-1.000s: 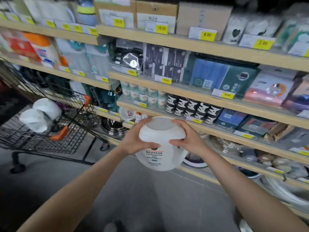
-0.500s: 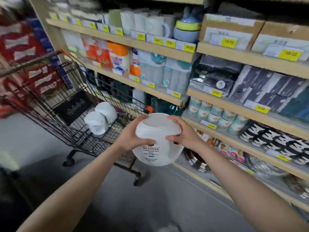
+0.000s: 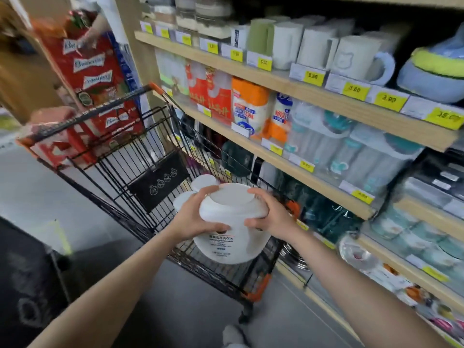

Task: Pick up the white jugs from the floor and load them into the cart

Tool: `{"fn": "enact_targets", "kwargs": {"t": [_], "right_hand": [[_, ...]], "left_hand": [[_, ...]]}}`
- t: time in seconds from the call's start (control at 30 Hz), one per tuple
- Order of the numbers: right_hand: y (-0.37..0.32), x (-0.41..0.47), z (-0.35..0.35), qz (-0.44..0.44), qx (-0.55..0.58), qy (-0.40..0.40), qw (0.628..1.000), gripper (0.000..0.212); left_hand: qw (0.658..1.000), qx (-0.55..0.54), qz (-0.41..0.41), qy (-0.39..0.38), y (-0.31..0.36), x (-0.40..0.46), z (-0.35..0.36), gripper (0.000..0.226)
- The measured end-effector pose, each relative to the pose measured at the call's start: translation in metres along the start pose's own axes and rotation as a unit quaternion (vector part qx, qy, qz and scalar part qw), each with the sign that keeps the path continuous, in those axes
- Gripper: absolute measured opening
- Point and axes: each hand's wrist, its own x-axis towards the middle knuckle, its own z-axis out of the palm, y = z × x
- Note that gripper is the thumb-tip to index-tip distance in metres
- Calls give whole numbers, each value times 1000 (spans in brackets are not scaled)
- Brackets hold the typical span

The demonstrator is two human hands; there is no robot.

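Observation:
I hold a white jug (image 3: 232,237) with a printed label upright over the near end of the black wire cart (image 3: 130,156). My left hand (image 3: 193,217) grips its left shoulder and my right hand (image 3: 272,217) grips its right shoulder, fingers curled over the lid rim. Two more white jugs (image 3: 203,183) lie inside the cart basket just beyond my hands, mostly hidden by the held jug and my left hand.
Wooden store shelves (image 3: 288,81) stocked with mugs, packets and bottles run along the right, close to the cart. Red boxes (image 3: 93,71) are stacked past the cart's far end. Grey floor (image 3: 32,194) lies to the left. My shoe (image 3: 233,335) shows at the bottom.
I have turned left and stepped toward the cart, carrying the jug from in front of the shelves to above the cart basket. Both hands keep the same grip.

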Motion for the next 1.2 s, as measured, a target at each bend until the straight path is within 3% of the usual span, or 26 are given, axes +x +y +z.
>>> {"fn": "enact_targets", "kwargs": {"t": [0.17,0.33,0.6,0.83,1.0,1.2], "right_hand": [[4,61,26,38,3,-36,999,68],[22,98,65,108,5,-63,992,87],[19,137,150,209,9,20,978,98],[6,152,205,297,32,59,952,99],[42,171,243,330,20,74,941,103],[96,187,285,335,40,30,941,100]], "left_hand": [[999,-9,-17,-42,-54,43,-37,99],[992,79,34,-94,-106,74,-58,102],[964,87,119,-221,-199,125,-96,113],[919,112,138,-353,-250,151,-114,113],[891,148,141,-406,-299,166,-103,114],[851,204,187,-446,-355,174,-87,115]]}}
